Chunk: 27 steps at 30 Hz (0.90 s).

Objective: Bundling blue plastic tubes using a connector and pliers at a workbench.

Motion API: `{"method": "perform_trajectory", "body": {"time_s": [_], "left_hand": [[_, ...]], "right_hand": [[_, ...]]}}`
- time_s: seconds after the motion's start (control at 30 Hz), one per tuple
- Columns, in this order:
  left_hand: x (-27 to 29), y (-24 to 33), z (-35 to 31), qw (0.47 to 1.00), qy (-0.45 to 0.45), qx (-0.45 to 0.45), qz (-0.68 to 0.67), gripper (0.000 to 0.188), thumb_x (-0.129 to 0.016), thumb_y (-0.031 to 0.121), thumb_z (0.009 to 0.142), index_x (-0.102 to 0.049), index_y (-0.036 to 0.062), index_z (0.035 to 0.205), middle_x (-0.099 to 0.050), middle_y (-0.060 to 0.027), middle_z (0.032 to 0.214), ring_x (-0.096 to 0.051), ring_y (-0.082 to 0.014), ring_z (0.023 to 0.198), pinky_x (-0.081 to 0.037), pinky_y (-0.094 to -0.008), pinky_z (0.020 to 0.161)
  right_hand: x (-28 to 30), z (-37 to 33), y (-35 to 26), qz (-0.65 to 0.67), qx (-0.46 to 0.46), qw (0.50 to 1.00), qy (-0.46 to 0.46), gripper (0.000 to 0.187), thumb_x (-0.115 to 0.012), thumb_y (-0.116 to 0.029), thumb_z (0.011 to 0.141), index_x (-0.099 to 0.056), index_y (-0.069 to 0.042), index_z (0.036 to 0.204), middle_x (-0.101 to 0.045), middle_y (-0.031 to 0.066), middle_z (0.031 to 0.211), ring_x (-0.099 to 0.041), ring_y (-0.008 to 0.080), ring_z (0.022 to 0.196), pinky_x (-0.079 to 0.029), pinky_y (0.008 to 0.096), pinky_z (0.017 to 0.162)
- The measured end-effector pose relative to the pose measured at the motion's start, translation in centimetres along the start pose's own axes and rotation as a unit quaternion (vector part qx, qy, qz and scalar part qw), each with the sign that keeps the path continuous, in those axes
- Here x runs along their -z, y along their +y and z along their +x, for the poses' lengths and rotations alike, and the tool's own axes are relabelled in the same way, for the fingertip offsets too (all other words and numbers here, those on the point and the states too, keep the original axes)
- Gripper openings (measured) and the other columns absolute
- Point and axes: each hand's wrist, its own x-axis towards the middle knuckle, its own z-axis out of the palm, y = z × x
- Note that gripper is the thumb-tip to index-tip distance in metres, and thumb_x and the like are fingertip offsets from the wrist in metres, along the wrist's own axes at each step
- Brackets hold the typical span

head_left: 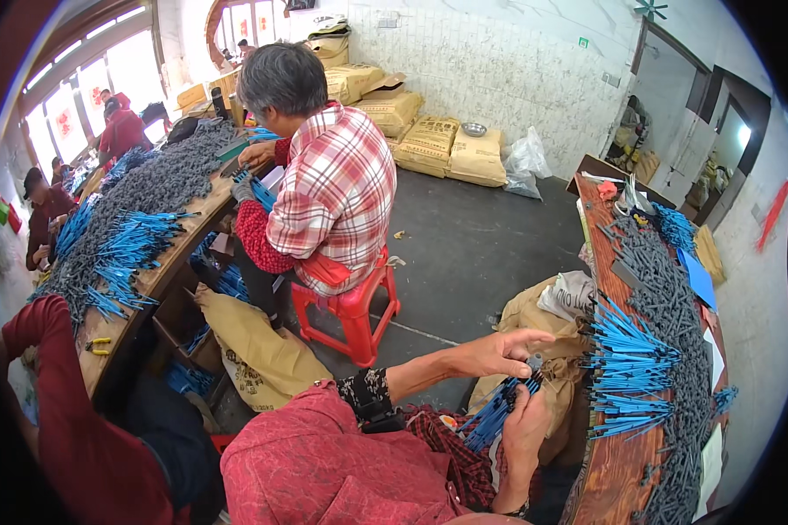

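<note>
My right hand [525, 426] is closed around a bundle of thin blue sticks [490, 417] with dark ends, held slanting over my lap. My left hand [486, 355] is at the bundle's upper end, its index finger stretched out and its thumb bent in. A small grey piece [535, 360] shows between that thumb and the fingers, close against the dark stick ends. More blue sticks [630, 359] lie fanned in bunches on the wooden table [606, 472] to my right. Beside them runs a long heap of small grey parts [674, 324].
A co-worker in a plaid shirt [333, 192] sits ahead on a red stool [355, 315], handling blue sticks at the left bench [177, 262]. Another person's red sleeve [61, 394] is at near left. Brown sacks [427, 146] line the far wall; a crumpled sack [534, 315] stands beside my table.
</note>
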Motion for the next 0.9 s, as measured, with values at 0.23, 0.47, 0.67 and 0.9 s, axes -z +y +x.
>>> {"method": "perform_trajectory", "body": {"time_s": [0.23,0.47,0.67,0.9], "left_hand": [[0.9,-0.5,0.5,0.997,-0.016,0.008,0.072,0.045,-0.063,0.014,0.097,-0.054,0.0048,0.14,-0.062,0.001,0.11,-0.055,-0.0079,0.101,-0.046,-0.0275,0.092],[1.1,-1.6,0.8,0.999,0.01,-0.01,0.03,0.036,-0.063,0.016,0.096,-0.061,0.0072,0.131,-0.06,0.0027,0.098,-0.052,-0.0073,0.092,-0.044,-0.027,0.085],[-0.6,-0.6,1.7,0.999,0.009,-0.003,0.038,0.035,-0.063,0.014,0.095,-0.061,0.0063,0.129,-0.06,0.0035,0.097,-0.052,-0.0062,0.09,-0.044,-0.0267,0.083],[-2.5,0.6,1.1,0.999,-0.014,0.008,0.051,0.033,-0.063,0.011,0.093,-0.062,0.0035,0.126,-0.062,0.0025,0.098,-0.053,-0.0068,0.089,-0.045,-0.027,0.083]], "right_hand": [[-0.1,1.0,0.2,-0.041,-0.006,0.999,-0.021,0.031,-0.055,-0.023,0.102,-0.057,0.005,0.089,-0.06,0.0305,0.076,-0.057,0.0523,0.073,-0.04,0.0557,0.062],[0.2,1.8,0.1,-0.044,-0.016,0.997,-0.065,0.029,-0.05,-0.022,0.104,-0.06,0.005,0.099,-0.063,0.0291,0.085,-0.06,0.0491,0.079,-0.043,0.054,0.066],[0.5,1.4,1.6,0.008,-0.004,1.0,-0.016,0.029,-0.048,-0.021,0.104,-0.059,0.006,0.104,-0.064,0.0293,0.086,-0.06,0.0495,0.08,-0.043,0.0531,0.066],[1.6,-0.3,1.3,0.034,-0.007,0.999,-0.004,0.033,-0.048,-0.022,0.105,-0.059,0.008,0.102,-0.063,0.0296,0.083,-0.059,0.0497,0.078,-0.043,0.0516,0.066]]}}
